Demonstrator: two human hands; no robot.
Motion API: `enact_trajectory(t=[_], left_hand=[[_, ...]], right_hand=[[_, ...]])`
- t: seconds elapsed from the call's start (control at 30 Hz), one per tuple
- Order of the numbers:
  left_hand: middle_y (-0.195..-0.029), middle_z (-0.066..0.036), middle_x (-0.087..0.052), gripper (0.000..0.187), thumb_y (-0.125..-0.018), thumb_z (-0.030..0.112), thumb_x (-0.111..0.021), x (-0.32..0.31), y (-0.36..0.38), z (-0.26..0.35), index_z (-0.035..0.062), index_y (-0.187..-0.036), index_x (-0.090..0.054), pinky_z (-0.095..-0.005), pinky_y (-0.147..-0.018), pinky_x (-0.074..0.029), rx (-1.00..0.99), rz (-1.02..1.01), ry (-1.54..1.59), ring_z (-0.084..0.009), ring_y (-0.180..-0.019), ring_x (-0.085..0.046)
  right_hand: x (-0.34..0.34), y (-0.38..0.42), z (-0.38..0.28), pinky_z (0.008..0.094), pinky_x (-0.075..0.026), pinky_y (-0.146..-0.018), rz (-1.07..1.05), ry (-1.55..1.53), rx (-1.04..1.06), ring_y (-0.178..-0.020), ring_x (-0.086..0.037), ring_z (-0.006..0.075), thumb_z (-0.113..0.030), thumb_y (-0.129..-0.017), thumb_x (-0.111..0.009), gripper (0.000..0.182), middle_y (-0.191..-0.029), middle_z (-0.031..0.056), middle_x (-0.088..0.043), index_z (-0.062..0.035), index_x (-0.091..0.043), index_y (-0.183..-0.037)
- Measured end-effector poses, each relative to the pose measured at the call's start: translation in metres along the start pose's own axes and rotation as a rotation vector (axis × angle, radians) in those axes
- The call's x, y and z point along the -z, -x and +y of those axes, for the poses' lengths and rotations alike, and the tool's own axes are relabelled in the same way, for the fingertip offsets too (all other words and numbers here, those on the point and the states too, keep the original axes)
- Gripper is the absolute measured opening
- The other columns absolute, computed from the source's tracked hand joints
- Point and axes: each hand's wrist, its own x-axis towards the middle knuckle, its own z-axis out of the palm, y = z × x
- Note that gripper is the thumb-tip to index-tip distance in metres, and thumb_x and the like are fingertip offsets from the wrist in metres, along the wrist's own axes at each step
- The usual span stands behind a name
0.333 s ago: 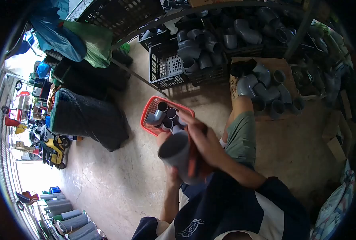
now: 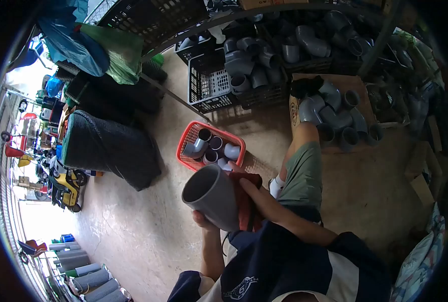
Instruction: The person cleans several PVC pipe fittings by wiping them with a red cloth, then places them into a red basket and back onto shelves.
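Note:
A grey plastic pipe fitting [image 2: 216, 199] is held in front of my body, its wide round opening tilted up and to the left. My left hand [image 2: 203, 220] grips it from below and the left, with most of the fingers hidden behind it. On the other side, my right hand [image 2: 250, 187] holds a dark red cloth [image 2: 245, 207] against the fitting's side. Just beyond my hands, a red plastic basket [image 2: 183, 146] on the floor contains several grey pipe elbows [image 2: 231, 151].
Black crates [image 2: 196, 90] with grey fittings stand at the back. To the right, an opened cardboard box [image 2: 362, 83] bears several more elbows beside my knee. A dark mesh roll [image 2: 108, 146] and a green plastic bag [image 2: 115, 53] are at left; mesh rolls [image 2: 93, 279] lie lower left.
The fitting has moved slightly left, its opening turning further toward the left. My right hand has come down from over the basket onto the fitting's side, uncovering an elbow in the basket.

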Motion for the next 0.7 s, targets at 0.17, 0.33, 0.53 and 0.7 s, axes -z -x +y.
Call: enact_trajectory(t=[0.17, 0.33, 0.53, 0.7], left_hand=[[-0.144, -0.015, -0.048, 0.11, -0.08, 0.073, -0.064, -0.001, -0.017, 0.001, 0.003, -0.154, -0.024, -0.0415, -0.108, -0.043, 0.178, 0.207, -0.163, -0.0275, -0.129, -0.052], [-0.146, -0.015, -0.046, 0.114, -0.075, 0.073, -0.069, -0.03, -0.019, 0.009, 0.0011, -0.153, -0.029, -0.042, -0.108, -0.042, -0.075, 0.105, -0.37, -0.0267, -0.131, -0.05], [-0.148, -0.016, -0.045, 0.111, -0.077, 0.071, -0.066, 0.016, 0.01, -0.01, 0.0007, -0.153, -0.028, -0.0436, -0.109, -0.042, 0.047, 0.07, -0.114, -0.0287, -0.132, -0.049], [-0.149, -0.016, -0.044, 0.106, -0.08, 0.071, -0.062, 0.022, 0.022, -0.015, 0.0006, -0.153, -0.028, -0.0446, -0.109, -0.042, -0.035, 0.092, -0.095, -0.03, -0.133, -0.049]], right_hand=[[0.012, 0.001, 0.004, 0.0321, -0.027, -0.116, 0.071, 0.031, 0.023, -0.14, -0.036, 0.018, -0.023, -0.106, -0.045, 0.057, -0.155, 0.0117, -0.037, -0.0003, -0.027, -0.155], [0.003, 0.008, 0.019, 0.0341, -0.023, -0.118, 0.021, 0.414, 0.326, -0.147, -0.029, 0.0241, -0.012, -0.102, -0.048, 0.057, -0.157, 0.0162, -0.034, -0.0011, -0.029, -0.154], [-0.004, -0.018, -0.018, 0.0359, -0.023, -0.119, -0.059, 0.479, 0.441, -0.145, -0.032, 0.0205, -0.024, -0.106, -0.039, 0.052, -0.156, 0.0108, -0.036, -0.001, -0.034, -0.152], [0.009, -0.041, 0.006, 0.0303, -0.029, -0.115, -0.086, -0.121, -0.06, -0.136, -0.044, 0.0176, -0.034, -0.108, -0.039, 0.048, -0.15, 0.0084, -0.045, -0.0077, -0.046, -0.148]])
